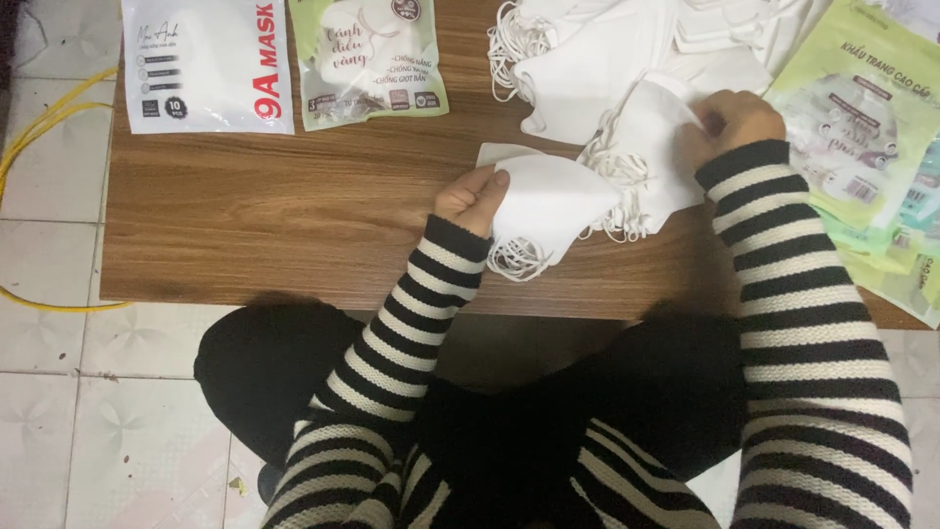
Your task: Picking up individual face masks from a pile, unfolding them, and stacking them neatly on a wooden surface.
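Note:
My left hand [474,200] grips a small stack of folded white face masks [548,201], their ear loops dangling below over the low wooden table [284,216]. My right hand [732,122] rests on another white mask [651,132] at the edge of a big heap of white masks [607,49], fingers closed on its edge. Both arms wear black-and-white striped sleeves.
A white mask package [208,61] and a pale green mask package [367,59] lie at the table's far left. Several green packages [862,118] are stacked at the right edge. A yellow cable [44,122] runs over the tiled floor on the left. My crossed legs sit under the near edge.

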